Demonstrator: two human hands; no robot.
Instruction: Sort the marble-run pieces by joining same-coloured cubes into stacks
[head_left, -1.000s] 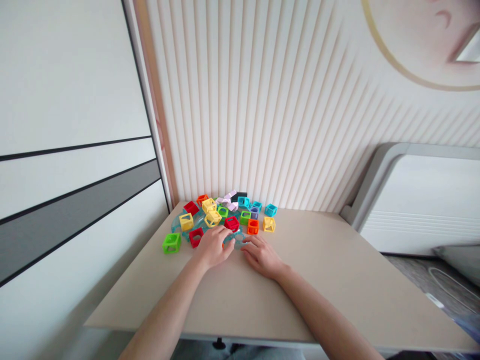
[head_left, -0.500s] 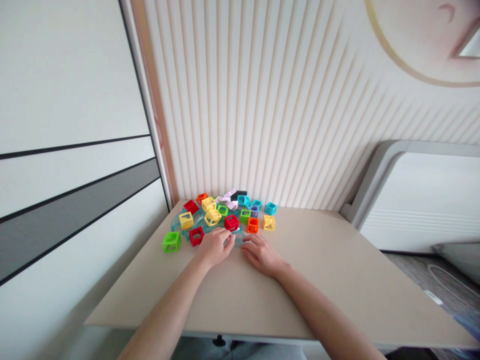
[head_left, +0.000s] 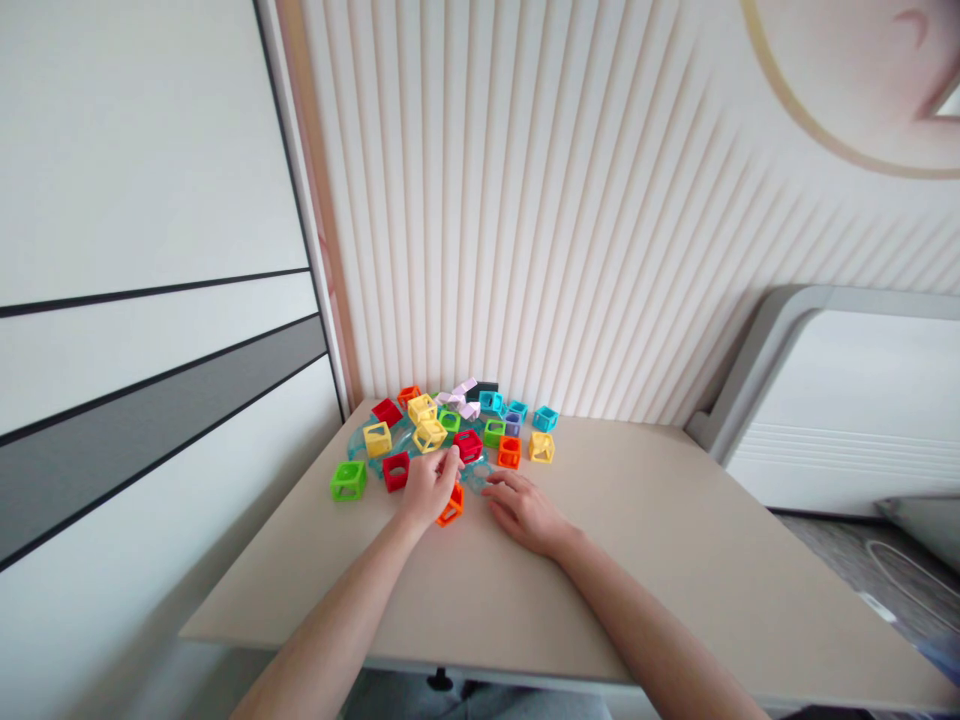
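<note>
My left hand is closed, thumb uppermost, over the near side of a pile of toy blocks. An orange open-frame cube block shows tilted beneath its fingers, partly covered by the hand. My right hand lies palm down on the table with fingers loosely stretched and nothing visible in them. Its fingertips are close to a clear blue plastic piece. Around my left hand are a red cube block, another red cube block and a yellow cube block.
A green cube block stands at the pile's left. A second orange block, a yellow block and a blue block are at its right. Pale purple pieces lie by the ribbed wall. The table extends rightward.
My left hand has turned and closed, and the orange cube block now shows under it. My right hand stays in place. The view has shifted slightly.
</note>
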